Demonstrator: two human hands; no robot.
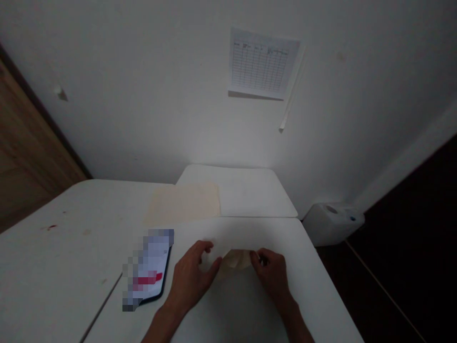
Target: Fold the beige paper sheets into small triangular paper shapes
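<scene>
A small piece of tan, thin paper-like sheet (237,258) lies low over the white table, creased and bent across its middle. My right hand (271,269) pinches its right corner between thumb and fingers. On the other side, my left hand (193,269) has its thumb and fingers apart. The left thumb tip is at the sheet's left edge; whether it touches cannot be made out. Part of the sheet's lower side blends into shadow.
A phone (157,267), partly pixelated, lies left of my left hand. Behind it is a flat cream sheet (183,202) on the white tables (250,193). A printed table (264,64) hangs on the wall. A white plastic container (326,226) stands right, beyond the table edge.
</scene>
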